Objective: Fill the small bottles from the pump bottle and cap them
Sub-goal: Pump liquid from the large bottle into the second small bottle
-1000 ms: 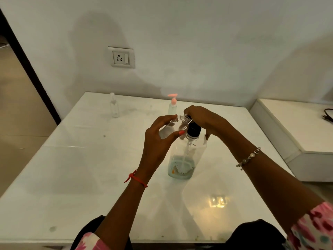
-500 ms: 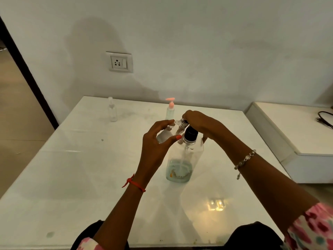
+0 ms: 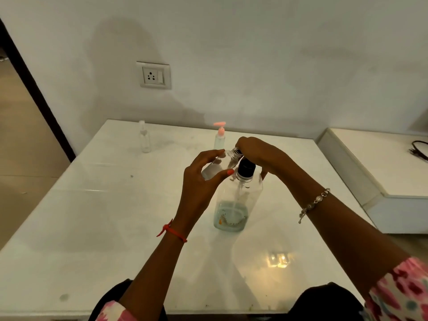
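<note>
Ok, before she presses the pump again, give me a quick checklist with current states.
1. Small clear bottle gripped in left hand: ok.
2. Its threaded neck open, no cap: ok.
3. Neck under the spout: cannot tell, right hand covers the pump head.
4. Large clear pump bottle with black collar upright on the white table: ok.
5. Liquid left in it: ok, low.

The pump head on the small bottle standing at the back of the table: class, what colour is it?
Pink, or salmon pink. The pump head shows in the head view, the only view given.

Pink floral sleeves (image 3: 403,295), red wrist thread (image 3: 172,231), beaded bracelet (image 3: 315,202)
</note>
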